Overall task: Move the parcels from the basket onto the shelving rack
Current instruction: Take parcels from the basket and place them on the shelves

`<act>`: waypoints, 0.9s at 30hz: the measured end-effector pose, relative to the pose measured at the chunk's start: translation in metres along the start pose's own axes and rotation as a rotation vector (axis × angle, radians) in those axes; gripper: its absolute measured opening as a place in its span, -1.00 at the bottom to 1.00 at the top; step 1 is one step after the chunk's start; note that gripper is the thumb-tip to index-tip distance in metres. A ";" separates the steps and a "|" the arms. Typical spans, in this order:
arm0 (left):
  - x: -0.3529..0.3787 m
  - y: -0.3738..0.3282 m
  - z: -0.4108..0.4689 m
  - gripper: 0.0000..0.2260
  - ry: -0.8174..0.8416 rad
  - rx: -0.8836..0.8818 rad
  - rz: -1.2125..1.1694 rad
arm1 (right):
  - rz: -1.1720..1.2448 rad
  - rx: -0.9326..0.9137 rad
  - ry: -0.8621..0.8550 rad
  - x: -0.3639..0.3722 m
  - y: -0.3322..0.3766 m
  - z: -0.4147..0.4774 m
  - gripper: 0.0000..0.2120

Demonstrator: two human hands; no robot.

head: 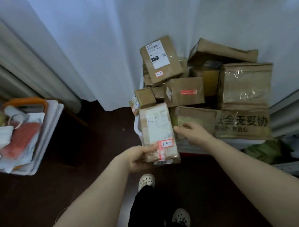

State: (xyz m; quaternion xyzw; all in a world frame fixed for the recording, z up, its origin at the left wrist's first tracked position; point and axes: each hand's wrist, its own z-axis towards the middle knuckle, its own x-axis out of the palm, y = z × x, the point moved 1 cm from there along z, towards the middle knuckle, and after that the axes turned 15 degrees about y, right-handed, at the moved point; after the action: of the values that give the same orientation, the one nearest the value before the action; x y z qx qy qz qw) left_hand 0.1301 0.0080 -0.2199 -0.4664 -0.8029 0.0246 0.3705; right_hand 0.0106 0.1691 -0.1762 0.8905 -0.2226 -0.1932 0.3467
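Glossy-taped, oblong box (156,129) sat gripped in left hand (140,156); right hand (194,133), uncurled, touched a flat kraft packet (198,116).

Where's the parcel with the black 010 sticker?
In the head view, that parcel lies topmost at the heap's far left, in front of the white curtain, just beyond the red-taped box.

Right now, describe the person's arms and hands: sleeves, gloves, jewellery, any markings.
Both forearms are bare as far up as the view shows, with no sleeves in sight. The left hand and right hand wear no gloves, and no watch, ring or bracelet shows. No markings are visible. Below are black trousers and pale perforated clogs.
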 end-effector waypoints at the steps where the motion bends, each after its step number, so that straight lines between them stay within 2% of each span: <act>1: 0.005 -0.002 -0.006 -0.80 -0.001 0.027 0.014 | 0.082 -0.022 0.049 0.001 0.003 -0.008 -0.48; 4: 0.025 -0.011 -0.021 -0.66 0.022 0.102 0.065 | 0.251 -0.097 0.167 0.000 0.008 -0.029 -0.68; 8: 0.056 -0.023 -0.036 -0.61 0.066 0.169 0.135 | 0.335 -0.227 0.172 -0.013 0.011 -0.053 -0.80; 10: 0.069 -0.030 -0.040 -0.59 0.093 0.202 0.163 | 0.369 -0.274 0.146 -0.023 0.012 -0.067 -0.79; 12: 0.084 -0.038 -0.044 -0.61 0.133 0.221 0.206 | 0.400 -0.305 0.116 -0.034 0.014 -0.081 -0.67; 19: 0.140 -0.074 -0.043 -0.58 0.256 0.270 0.352 | 0.458 -0.384 -0.087 -0.066 0.019 -0.134 -0.61; 21: 0.156 -0.081 -0.042 -0.63 0.298 0.269 0.391 | 0.473 -0.387 -0.175 -0.073 0.022 -0.151 -0.59; 25: 0.192 -0.097 -0.043 -0.66 0.401 0.264 0.498 | 0.465 -0.419 -0.342 -0.085 0.026 -0.185 -0.44; 27: 0.214 -0.103 -0.045 -0.65 0.455 0.262 0.545 | 0.492 -0.455 -0.399 -0.091 0.028 -0.205 -0.60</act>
State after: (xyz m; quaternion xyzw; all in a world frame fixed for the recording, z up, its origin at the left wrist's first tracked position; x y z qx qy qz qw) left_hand 0.0212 0.1002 -0.0253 -0.6052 -0.5365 0.1204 0.5757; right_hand 0.0309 0.3082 0.0011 0.6558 -0.4440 -0.3179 0.5213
